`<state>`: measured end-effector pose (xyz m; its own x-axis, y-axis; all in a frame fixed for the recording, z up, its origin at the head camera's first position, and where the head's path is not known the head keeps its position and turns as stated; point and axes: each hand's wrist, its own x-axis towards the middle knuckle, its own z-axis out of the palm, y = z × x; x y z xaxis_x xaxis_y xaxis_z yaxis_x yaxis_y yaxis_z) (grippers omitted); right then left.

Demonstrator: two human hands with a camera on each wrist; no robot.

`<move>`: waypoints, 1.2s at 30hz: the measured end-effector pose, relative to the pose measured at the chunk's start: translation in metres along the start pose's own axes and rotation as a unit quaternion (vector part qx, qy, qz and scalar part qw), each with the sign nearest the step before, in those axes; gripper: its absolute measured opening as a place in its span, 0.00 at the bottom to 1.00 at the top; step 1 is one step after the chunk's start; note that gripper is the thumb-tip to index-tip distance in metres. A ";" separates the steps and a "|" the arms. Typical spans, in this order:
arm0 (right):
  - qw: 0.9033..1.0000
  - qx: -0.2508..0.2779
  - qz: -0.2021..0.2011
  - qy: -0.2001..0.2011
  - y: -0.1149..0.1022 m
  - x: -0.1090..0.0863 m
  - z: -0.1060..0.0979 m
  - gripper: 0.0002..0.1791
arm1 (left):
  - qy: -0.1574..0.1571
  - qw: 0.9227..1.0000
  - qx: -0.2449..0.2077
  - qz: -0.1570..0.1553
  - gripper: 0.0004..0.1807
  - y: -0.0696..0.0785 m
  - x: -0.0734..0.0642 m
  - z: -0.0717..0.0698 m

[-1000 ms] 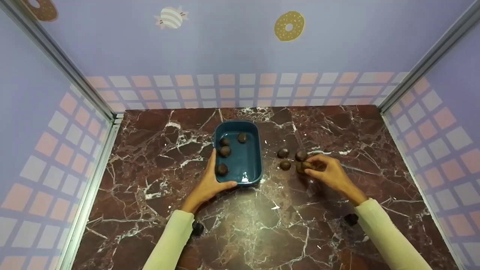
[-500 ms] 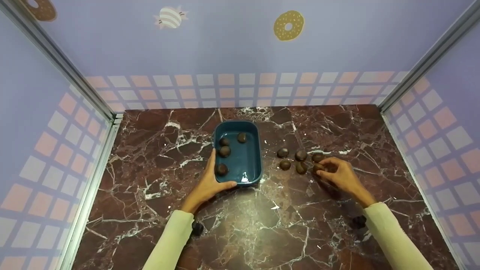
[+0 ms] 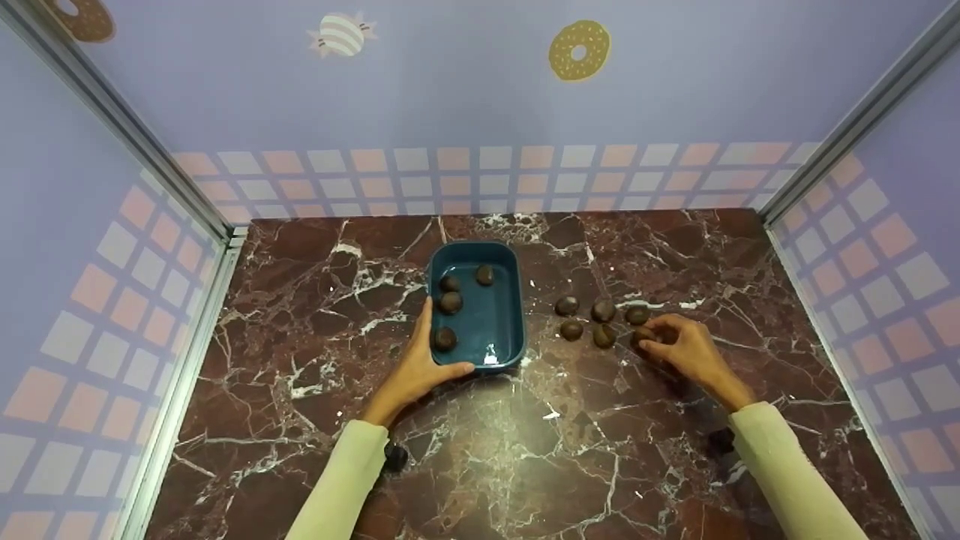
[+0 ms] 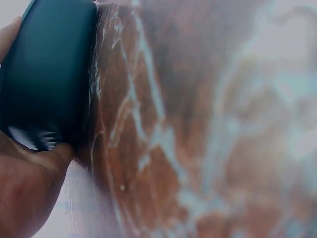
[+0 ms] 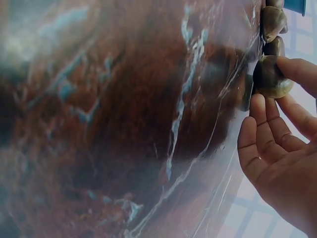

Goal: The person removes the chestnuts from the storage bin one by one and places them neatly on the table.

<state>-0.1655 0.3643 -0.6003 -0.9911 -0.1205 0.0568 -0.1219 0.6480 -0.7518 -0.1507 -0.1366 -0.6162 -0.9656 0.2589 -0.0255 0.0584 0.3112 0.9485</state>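
A blue rectangular dish (image 3: 484,352) stands left of the middle of the head view, several brown chestnut-like pieces (image 3: 451,302) inside it. My left hand (image 3: 420,367) holds its near-left corner, fingers along the left side. In the left wrist view the thumb (image 4: 62,153) presses the dish's end wall (image 4: 49,74). To the right of the dish, similar glossy pieces (image 3: 603,310) lie in two short rows. At the right end of the nearer row, my right hand (image 3: 686,356) pinches one piece (image 5: 270,77) between thumb and fingers, close over the table; other fingers partly hide it.
Dark red marbled table (image 3: 480,465) under everything. A patterned lilac wall (image 3: 465,90) closes the back, with side walls left and right. A metal rail (image 3: 180,390) runs along the table's left edge. Dark wrist devices (image 3: 395,456) sit under both sleeves.
My right hand has shifted right, off one piece in the nearer row, which now lies uncovered, to the piece at the row's right end. The left hand and dish stay put.
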 end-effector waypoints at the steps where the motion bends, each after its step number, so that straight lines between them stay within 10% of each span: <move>1: 1.000 -0.002 0.001 -0.001 0.000 0.000 0.000 0.15 | 0.000 1.000 0.001 0.000 0.77 0.000 0.000 0.000; 36: 0.999 -0.033 -0.036 0.022 -0.011 0.003 -0.017 0.12 | 0.002 1.000 -0.022 -0.002 0.78 0.001 0.000 0.001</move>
<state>-0.1677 0.3696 -0.5804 -0.9807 -0.1363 0.1400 -0.1953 0.6878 -0.6991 -0.1502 -0.1356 -0.6158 -0.9668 0.2540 -0.0273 0.0442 0.2716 0.9614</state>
